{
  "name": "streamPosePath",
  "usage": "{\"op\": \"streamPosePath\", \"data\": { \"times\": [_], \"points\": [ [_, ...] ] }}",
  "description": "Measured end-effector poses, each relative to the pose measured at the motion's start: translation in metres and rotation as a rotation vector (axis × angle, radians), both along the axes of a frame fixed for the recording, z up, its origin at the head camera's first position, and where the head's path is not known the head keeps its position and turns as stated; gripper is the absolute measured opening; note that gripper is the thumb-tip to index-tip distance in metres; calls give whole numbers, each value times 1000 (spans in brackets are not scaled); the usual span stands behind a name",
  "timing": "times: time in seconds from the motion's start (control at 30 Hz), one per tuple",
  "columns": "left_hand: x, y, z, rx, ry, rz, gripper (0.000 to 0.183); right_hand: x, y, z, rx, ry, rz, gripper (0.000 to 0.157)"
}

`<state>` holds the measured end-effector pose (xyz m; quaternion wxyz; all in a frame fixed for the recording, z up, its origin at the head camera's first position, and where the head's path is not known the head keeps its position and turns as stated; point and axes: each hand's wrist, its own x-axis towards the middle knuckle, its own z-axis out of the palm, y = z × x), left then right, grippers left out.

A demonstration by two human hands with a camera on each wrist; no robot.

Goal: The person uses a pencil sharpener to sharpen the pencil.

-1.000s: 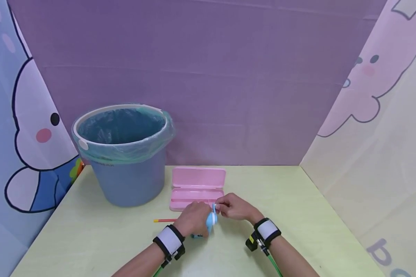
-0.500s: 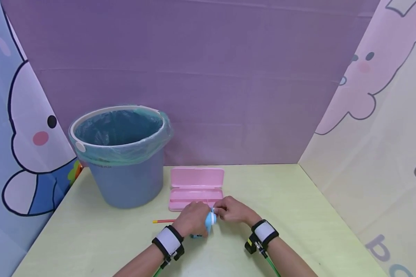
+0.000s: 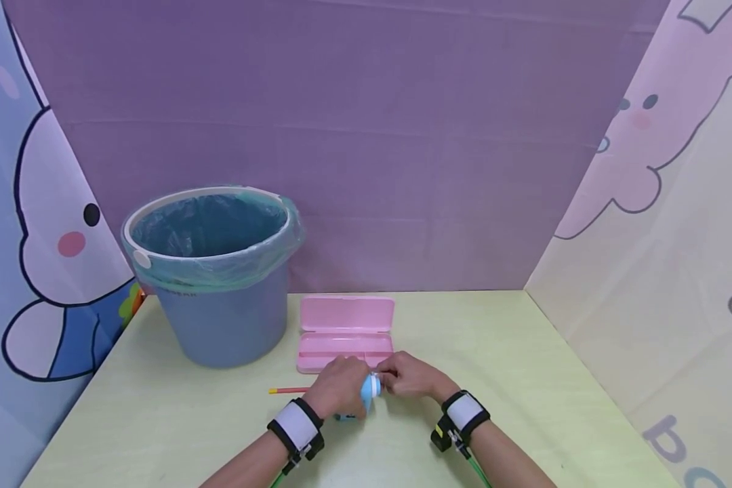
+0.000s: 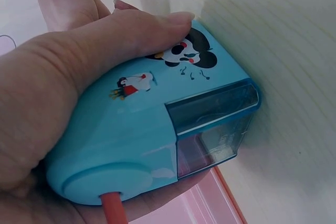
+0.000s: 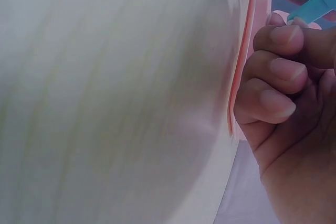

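A light blue crank pencil sharpener (image 4: 136, 150) with cartoon prints and a see-through shavings drawer is gripped by my left hand (image 3: 339, 386). In the left wrist view, my thumb lies across its printed side. A red pencil (image 4: 113, 208) sticks out of the sharpener's hole, and its yellow end points left in the head view. With finger and thumb, my right hand (image 3: 411, 375) pinches the end of the blue crank handle (image 5: 312, 8), its other fingers curled in. The sharpened end of the pencil is hidden inside the sharpener.
Behind the hands, an open pink pencil case (image 3: 346, 314) lies on the pale table (image 3: 494, 339). A blue bin (image 3: 232, 329) with a plastic liner stands at the back left. A purple backdrop (image 3: 415, 149) rises along the table's far edge.
My right hand has moved a little downward, toward me, with the crank handle turning along. The left hand keeps its grip on the sharpener. The head view has shifted slightly.
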<state>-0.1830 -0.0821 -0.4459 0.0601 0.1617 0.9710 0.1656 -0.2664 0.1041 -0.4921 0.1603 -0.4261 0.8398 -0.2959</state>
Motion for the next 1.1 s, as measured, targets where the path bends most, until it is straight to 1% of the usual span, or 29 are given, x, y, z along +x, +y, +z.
{"op": "streamPosePath", "data": {
  "times": [0.13,0.27,0.43,0.83,1.1],
  "points": [
    [-1,-1,-1,-10,9,-8,37,3,-1,-2,13,-12,8,24],
    [-2,-1,0,-7,4,-12,37,5,0,-4,34,-29,-3,24],
    [-1,-1,0,15,-10,-7,36,6,0,-7,45,-9,5,25],
    [1,-1,1,15,3,7,36,14,0,-9,73,18,9,25],
    [1,0,1,7,-3,10,36,20,2,-6,78,19,38,26]
  ]
}}
